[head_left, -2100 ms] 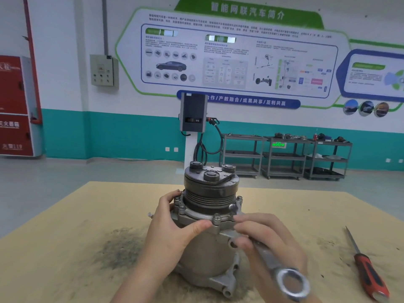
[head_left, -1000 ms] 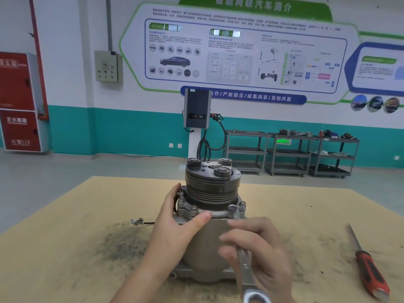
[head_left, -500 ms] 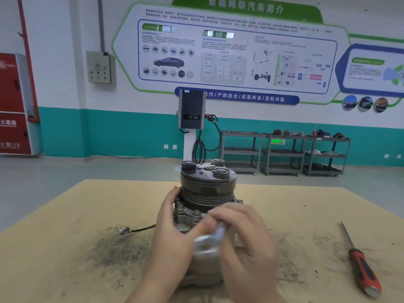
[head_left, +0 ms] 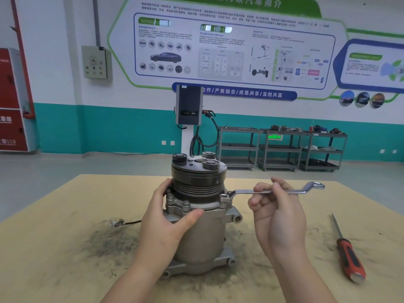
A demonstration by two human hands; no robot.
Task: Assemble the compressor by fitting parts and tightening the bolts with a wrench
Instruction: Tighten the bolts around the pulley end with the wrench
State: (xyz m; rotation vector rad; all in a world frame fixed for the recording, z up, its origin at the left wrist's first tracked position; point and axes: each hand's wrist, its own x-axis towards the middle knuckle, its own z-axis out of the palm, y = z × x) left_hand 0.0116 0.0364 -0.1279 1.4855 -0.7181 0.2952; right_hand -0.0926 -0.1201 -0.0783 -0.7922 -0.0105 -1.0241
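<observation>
The silver compressor [head_left: 203, 237] stands upright in the middle of the wooden table [head_left: 54, 248], with a dark grooved pulley [head_left: 197, 178] on top. My left hand [head_left: 166, 217] grips its flange from the left, thumb across the front. My right hand [head_left: 277, 213] holds the shaft of a ring wrench [head_left: 273, 191]. The wrench lies level and points right. Its near ring end sits on a flange bolt [head_left: 224, 196] at the compressor's right side.
A red-handled screwdriver [head_left: 347, 252] lies on the table at the right. A thin wire with a small connector [head_left: 119, 223] trails left from the compressor. Dark grime stains the table around the base. Shelving carts stand far behind by the wall.
The wrench has swung from in front of the compressor round to its right side and now sits on a right flange bolt. My left hand has kept its hold on the flange.
</observation>
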